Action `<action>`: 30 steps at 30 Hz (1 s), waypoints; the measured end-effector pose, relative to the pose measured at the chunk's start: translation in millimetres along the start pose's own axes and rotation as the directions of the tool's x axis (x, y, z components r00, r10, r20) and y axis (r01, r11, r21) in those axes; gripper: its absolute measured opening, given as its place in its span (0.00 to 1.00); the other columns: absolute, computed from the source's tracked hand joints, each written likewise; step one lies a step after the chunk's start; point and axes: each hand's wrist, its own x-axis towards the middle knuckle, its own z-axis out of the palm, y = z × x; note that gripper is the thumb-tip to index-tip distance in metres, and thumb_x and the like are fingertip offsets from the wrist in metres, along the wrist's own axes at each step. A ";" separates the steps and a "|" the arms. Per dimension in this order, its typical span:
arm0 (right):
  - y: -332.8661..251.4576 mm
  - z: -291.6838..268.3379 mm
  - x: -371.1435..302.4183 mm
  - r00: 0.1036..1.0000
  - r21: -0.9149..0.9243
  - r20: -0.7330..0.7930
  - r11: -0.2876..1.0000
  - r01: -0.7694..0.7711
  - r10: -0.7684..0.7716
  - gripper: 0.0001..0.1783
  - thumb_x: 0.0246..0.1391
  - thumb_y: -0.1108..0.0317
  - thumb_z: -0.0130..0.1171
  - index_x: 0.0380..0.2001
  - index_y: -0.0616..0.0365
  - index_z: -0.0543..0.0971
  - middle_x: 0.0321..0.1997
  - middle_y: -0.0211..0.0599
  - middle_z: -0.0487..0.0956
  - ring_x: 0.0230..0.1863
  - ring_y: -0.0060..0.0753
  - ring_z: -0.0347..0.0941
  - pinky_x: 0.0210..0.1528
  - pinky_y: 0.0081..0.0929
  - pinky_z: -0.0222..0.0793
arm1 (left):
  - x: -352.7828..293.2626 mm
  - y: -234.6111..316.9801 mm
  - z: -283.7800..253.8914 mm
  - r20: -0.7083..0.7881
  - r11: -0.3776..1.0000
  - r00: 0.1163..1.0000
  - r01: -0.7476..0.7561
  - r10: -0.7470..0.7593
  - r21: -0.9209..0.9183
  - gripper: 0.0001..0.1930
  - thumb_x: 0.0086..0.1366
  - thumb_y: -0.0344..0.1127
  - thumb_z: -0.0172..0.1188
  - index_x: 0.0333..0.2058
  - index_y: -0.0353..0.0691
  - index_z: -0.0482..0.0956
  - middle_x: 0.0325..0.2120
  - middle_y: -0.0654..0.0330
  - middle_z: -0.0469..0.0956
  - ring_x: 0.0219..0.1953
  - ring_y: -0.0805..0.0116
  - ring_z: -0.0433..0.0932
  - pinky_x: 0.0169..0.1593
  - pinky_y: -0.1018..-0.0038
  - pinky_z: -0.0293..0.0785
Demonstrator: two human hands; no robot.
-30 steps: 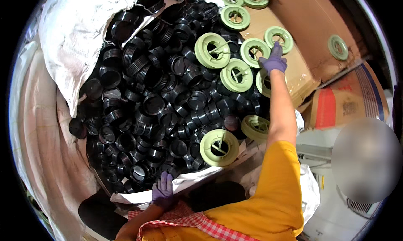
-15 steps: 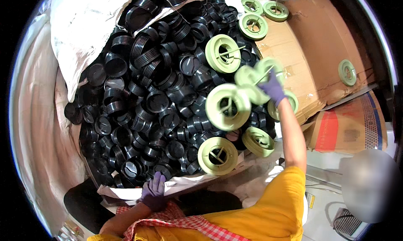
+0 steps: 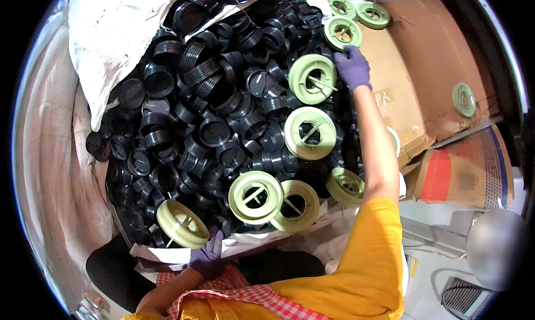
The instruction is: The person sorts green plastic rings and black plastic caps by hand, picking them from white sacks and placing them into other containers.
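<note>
My left hand (image 3: 207,255), in a purple glove, rests at the white-lined near edge with its fingers stretched out. Just beyond its fingertips a pale green plastic ring (image 3: 183,224) with a crossbar stands tilted on black threaded caps (image 3: 214,131). My right hand (image 3: 352,69), also gloved, reaches far across with fingers apart and nothing held. Its fingertips are close to a green ring (image 3: 342,33); whether they touch cannot be made out. More green rings lie on the caps, among them a ring (image 3: 310,134) left of my right forearm and two overlapping near the front.
A brown cardboard sheet (image 3: 429,47) lies at the right, with a green ring (image 3: 463,100) on it. White woven sacking (image 3: 111,35) covers the far left. A printed carton flap (image 3: 468,172) sticks out at the lower right, above a blurred rounded grey object (image 3: 497,249).
My right hand has moved away from me, letting go of the green rings it held. Several rings now lie in new spots, one beside my left hand, which has stayed put.
</note>
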 end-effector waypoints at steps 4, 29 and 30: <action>35.5 34.6 43.3 0.994 -0.387 0.104 0.920 0.057 -0.018 0.39 0.41 0.53 0.62 0.58 0.51 0.64 0.60 0.43 0.64 0.61 0.46 0.60 0.60 0.38 0.59 | 3.5 1.5 -0.7 -0.031 1.000 0.999 -0.014 0.015 0.016 0.24 0.58 0.34 0.47 0.54 0.34 0.65 0.54 0.45 0.66 0.56 0.47 0.66 0.57 0.52 0.61; -100.0 -24.1 -141.6 0.764 -0.149 0.623 0.934 0.324 -0.166 0.57 0.34 0.48 0.66 0.65 0.53 0.48 0.53 0.54 0.71 0.54 0.50 0.69 0.57 0.35 0.63 | 5.1 -6.4 11.3 -0.104 0.880 0.979 -0.106 0.173 0.463 0.29 0.57 0.35 0.45 0.58 0.30 0.59 0.62 0.45 0.53 0.63 0.47 0.54 0.62 0.51 0.52; -105.6 -23.1 -155.1 0.742 -0.123 0.637 0.922 0.367 -0.211 0.56 0.35 0.49 0.65 0.65 0.54 0.48 0.53 0.54 0.71 0.53 0.50 0.69 0.56 0.35 0.63 | 4.8 0.5 -5.6 0.005 0.951 0.998 -0.059 0.060 0.303 0.33 0.60 0.32 0.44 0.62 0.27 0.47 0.64 0.43 0.45 0.61 0.52 0.60 0.61 0.61 0.57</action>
